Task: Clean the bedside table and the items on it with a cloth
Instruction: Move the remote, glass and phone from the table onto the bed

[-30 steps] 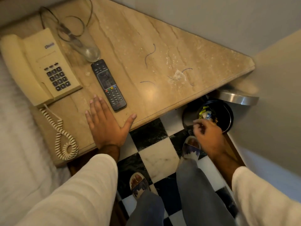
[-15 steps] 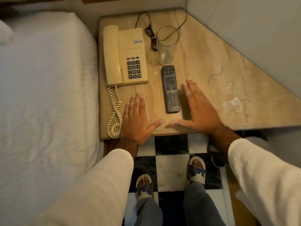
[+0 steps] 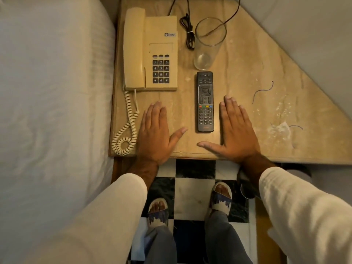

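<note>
Cream phone has a small label (reads something like "beetel", blurry). Marble bedside table sits between bed and wall, dusty patches at right. Left hand and right hand lie flat, fingers spread, flanking the remote

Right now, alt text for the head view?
Both hands, left hand and right hand, lie flat and empty on a marble bedside table, either side of a black remote. Behind: a cream phone and an empty glass; threads and pale smudges at right.
</note>
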A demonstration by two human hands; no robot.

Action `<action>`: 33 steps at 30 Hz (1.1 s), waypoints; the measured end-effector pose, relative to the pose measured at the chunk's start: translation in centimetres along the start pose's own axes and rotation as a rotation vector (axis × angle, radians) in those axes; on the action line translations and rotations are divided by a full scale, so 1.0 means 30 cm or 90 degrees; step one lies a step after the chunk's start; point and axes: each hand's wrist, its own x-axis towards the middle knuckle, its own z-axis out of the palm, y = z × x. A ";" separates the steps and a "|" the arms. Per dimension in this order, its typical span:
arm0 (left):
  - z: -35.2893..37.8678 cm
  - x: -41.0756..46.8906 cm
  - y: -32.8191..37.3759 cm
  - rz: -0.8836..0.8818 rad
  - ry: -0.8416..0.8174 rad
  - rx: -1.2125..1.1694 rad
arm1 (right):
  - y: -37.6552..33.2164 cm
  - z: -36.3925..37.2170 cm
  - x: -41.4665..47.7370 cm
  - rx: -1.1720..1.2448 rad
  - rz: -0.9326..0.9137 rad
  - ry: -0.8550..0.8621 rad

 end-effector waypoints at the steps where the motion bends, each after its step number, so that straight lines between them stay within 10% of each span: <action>1: -0.016 0.022 0.035 -0.015 0.026 -0.029 | 0.001 -0.001 0.001 -0.004 0.000 0.000; 18: -0.109 0.211 0.341 -0.193 -0.008 -0.199 | 0.008 -0.009 -0.001 -0.020 0.009 -0.045; 26: -0.404 0.208 -0.289 -0.412 0.326 -0.199 | 0.006 -0.001 0.007 -0.032 0.011 -0.035; 33: -0.594 0.519 -0.778 -0.574 0.231 -0.089 | 0.002 0.001 0.010 -0.051 0.017 -0.040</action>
